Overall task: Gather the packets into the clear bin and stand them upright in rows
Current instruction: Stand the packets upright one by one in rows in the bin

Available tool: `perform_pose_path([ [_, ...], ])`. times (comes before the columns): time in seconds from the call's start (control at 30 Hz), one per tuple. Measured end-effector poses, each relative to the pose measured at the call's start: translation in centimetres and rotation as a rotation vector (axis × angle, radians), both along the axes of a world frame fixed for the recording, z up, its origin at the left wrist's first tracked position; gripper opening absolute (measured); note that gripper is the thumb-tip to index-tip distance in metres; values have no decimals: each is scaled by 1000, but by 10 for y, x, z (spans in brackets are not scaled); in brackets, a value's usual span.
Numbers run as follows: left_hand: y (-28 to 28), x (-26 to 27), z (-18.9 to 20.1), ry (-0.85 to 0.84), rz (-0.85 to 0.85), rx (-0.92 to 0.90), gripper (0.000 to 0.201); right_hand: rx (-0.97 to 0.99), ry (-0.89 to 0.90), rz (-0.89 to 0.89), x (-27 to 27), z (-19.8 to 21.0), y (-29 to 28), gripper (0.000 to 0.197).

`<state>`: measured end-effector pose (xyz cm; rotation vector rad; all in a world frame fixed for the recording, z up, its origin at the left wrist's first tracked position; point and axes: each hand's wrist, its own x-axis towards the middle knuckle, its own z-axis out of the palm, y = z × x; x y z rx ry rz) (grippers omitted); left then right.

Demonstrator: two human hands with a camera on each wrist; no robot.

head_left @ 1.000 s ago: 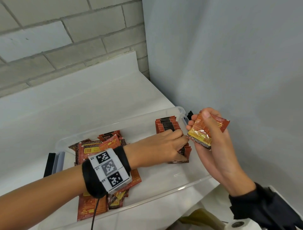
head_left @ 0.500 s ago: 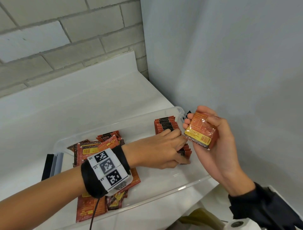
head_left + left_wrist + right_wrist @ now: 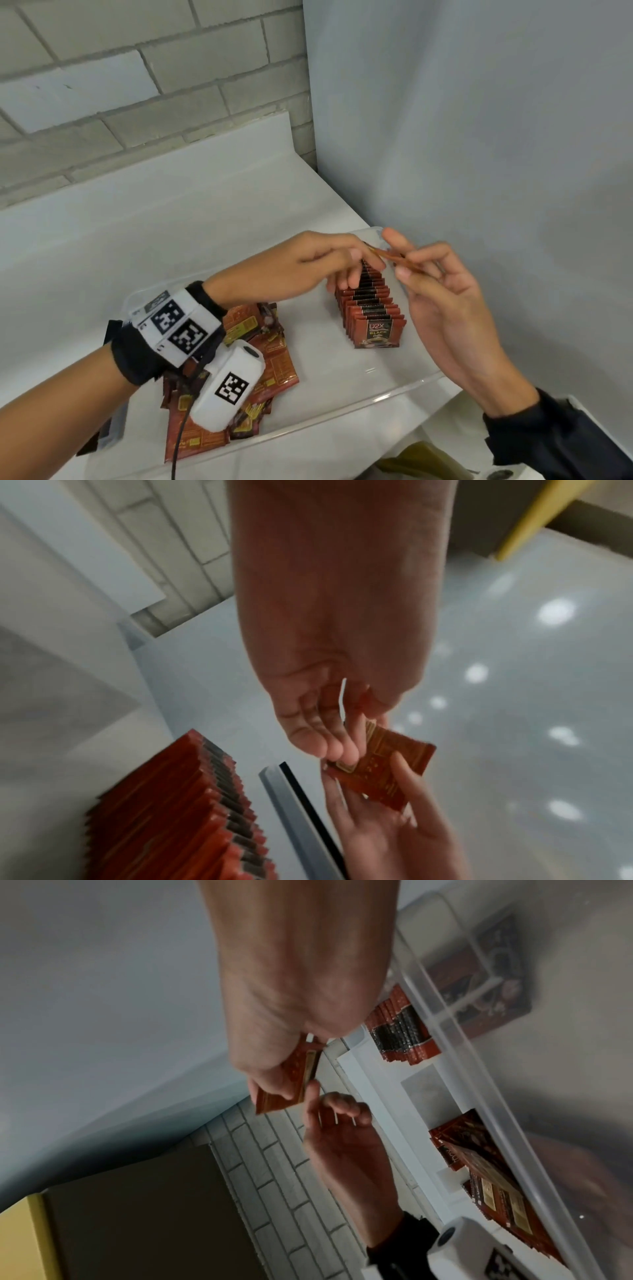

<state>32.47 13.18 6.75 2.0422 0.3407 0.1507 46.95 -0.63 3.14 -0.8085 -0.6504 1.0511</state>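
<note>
Head view. Clear bin (image 3: pixel 404 385) on a white counter (image 3: pixel 137 233), its near rim lit and its left end hidden behind the left forearm. Row of packets (image 3: pixel 371 305) standing upright inside the bin, just under the left hand (image 3: pixel 294 267); the far end of the row is covered by that hand's fingers. Loose packets (image 3: pixel 274 373) lie flat in a heap below the left wrist, partly hidden by the wrist camera (image 3: pixel 227 385). Right hand (image 3: pixel 442 308) holds a thin stack of packets (image 3: pixel 394 257) edge-on between thumb and fingers, so its print cannot be read. Left fingertips meet the stack's near end; whether they pinch it is unclear here.

Left wrist view. Blurred. Left hand (image 3: pixel 329 723) with fingers curled together onto the stack of packets (image 3: pixel 387 769); right hand (image 3: pixel 387 829) supports it from below. Row of packets (image 3: pixel 178 813) lies to the left of both hands, cut off at the bottom edge.

Right wrist view. Dark, blurred. Right hand (image 3: pixel 274 1053) clamps the stack of packets (image 3: pixel 291 1085); left hand (image 3: pixel 342 1137) sits just below it, fingers loosely bent. Row of packets (image 3: pixel 400 1034) and loose packets (image 3: pixel 486 1177) show through the bin wall.

Change from half a second ago: the left hand has lifted off the row to the stack; the stack has turned from face-on to edge-on.
</note>
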Motion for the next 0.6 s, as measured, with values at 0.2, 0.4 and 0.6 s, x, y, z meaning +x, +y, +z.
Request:
perform_pose_path([
  [0.2, -5, 1, 8, -45, 178, -347, 45, -1, -233, 66, 2, -13, -2, 23],
  [0.4, -5, -4, 14, -77, 309, -371, 17, 55, -127, 114, 5, -16, 1, 58],
  [0.6, -5, -10, 15, -142, 444, -436, 10, -181, -209, 5, 9, -2, 0, 58],
])
